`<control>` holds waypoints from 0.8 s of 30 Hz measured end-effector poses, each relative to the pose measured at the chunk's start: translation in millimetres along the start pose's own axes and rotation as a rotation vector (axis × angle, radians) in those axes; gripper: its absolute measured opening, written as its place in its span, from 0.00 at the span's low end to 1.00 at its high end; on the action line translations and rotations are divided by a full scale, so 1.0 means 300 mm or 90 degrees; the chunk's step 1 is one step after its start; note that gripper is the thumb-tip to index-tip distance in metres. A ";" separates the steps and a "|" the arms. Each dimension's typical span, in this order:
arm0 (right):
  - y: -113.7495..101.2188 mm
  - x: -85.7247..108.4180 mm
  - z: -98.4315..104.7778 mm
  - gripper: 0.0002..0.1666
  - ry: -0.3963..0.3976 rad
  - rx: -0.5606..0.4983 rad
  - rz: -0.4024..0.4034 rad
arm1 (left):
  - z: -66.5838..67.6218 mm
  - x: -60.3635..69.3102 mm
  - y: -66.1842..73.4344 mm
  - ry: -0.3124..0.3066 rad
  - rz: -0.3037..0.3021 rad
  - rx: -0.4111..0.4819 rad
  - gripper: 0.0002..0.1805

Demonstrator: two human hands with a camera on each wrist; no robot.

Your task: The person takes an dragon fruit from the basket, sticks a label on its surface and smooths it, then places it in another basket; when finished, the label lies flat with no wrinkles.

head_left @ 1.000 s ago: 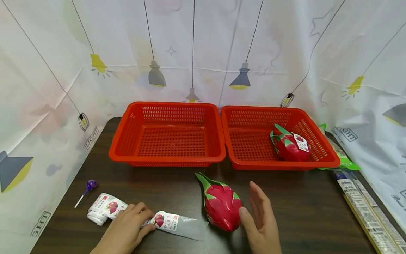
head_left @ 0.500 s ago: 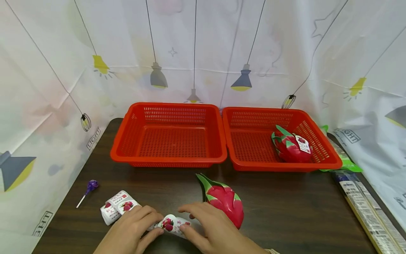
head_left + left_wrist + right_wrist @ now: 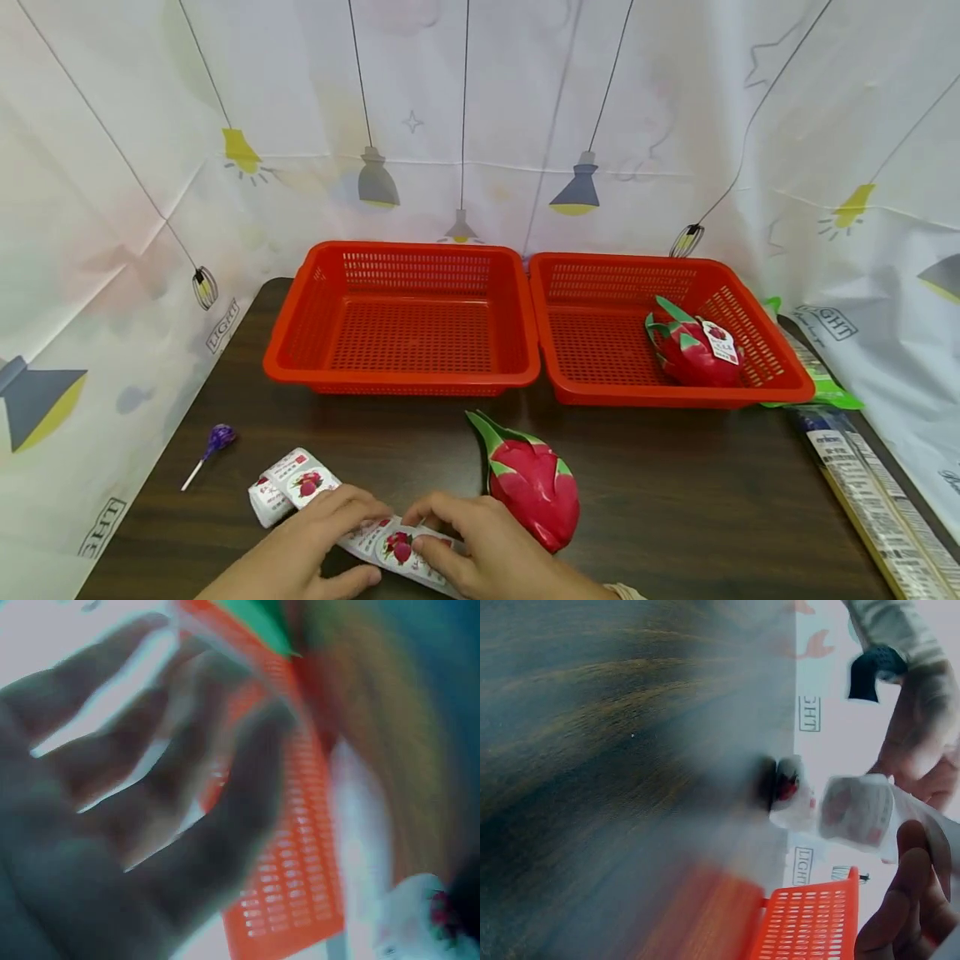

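Note:
A roll of white labels point(image 3: 270, 500) printed with dragon fruit lies on the table, its label strip point(image 3: 397, 547) running toward the front middle. Over the strip rests my left hand point(image 3: 315, 542), with the thumb beside its near edge; its fingers look spread in the blurred left wrist view. My right hand point(image 3: 491, 546) pinches the strip near its free end with thumb and forefinger, and partly covers it. Just beyond the right hand lies a red dragon fruit point(image 3: 536, 492) with green scales. No label shows on its visible side.
Two red plastic baskets stand at the back. The left basket point(image 3: 405, 379) holds nothing visible; the right basket point(image 3: 600, 392) holds a labelled dragon fruit point(image 3: 697, 358). A purple lollipop point(image 3: 217, 440) lies at the left. Long printed packaging point(image 3: 870, 492) lies along the right edge.
My right hand has moved left from beside the dragon fruit onto the label strip. The strip's clear end is no longer visible, and the roll has shifted right. My left thumb has spread from the forefinger.

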State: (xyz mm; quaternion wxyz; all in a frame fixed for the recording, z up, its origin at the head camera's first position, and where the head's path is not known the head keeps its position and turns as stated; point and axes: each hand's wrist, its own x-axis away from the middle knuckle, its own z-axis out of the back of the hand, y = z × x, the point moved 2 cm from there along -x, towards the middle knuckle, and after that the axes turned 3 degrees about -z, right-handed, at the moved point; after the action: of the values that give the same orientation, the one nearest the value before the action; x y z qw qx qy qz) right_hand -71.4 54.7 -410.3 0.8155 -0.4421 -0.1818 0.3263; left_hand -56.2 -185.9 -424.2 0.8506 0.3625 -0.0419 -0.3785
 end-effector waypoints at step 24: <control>0.007 -0.014 -0.063 0.06 -0.051 0.107 0.178 | 0.024 -0.059 -0.072 -0.195 0.047 0.218 0.04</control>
State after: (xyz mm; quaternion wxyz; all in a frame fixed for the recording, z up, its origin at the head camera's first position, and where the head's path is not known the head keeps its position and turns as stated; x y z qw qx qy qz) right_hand -64.0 41.3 -422.3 0.7885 -0.3798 -0.1225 0.4681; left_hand -84.5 -188.0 -429.5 0.7736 0.4379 -0.2473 -0.3854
